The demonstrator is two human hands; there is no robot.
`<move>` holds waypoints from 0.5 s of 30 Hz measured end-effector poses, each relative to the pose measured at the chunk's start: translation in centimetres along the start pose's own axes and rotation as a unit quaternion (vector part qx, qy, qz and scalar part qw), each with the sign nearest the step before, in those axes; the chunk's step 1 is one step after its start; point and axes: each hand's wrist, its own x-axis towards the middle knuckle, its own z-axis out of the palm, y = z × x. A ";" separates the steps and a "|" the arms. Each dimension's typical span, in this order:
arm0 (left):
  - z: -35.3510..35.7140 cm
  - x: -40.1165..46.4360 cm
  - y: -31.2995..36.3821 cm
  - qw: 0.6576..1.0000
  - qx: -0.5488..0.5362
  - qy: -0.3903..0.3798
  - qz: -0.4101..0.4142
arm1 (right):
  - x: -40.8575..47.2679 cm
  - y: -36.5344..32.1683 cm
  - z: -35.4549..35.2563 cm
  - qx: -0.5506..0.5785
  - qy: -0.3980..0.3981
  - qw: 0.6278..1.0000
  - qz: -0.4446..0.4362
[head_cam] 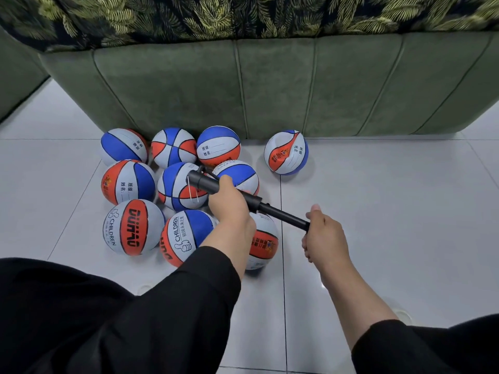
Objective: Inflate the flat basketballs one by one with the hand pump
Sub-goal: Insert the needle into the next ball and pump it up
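Pumping looks to be the job in hand: the left hand (228, 202) is wrapped round the black barrel of the hand pump (229, 191), grip closed tight on it, while the right hand (322, 234) has its fingers curled round the handle at the end of the drawn-out plunger rod, ready, I'd judge, for a push stroke. The pump lies slantwise above the pile, its nozzle end up by the middle ball (181, 184), though whether the needle is seated in a valve is too small to tell. Ten basketballs sit on the tiled floor (378, 211) against the green sofa (270, 85), nine of them huddled together on the left and looking round and firm from here. Off to the right, apart from the huddle, sits the dented ball (286, 152), its top visibly caved in, so that one plainly lacks air. My read: most of the work appears done, with the dented ball certainly left, and perhaps whichever ball the nozzle is aimed at. One ball (263, 240) is half hidden under the left forearm, so its condition is unclear.
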 end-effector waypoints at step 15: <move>0.8 -3.4 -2.2 0.999 0.032 -0.036 0.012 | -0.8 -1.5 4.1 -0.013 -0.003 1.000 -0.024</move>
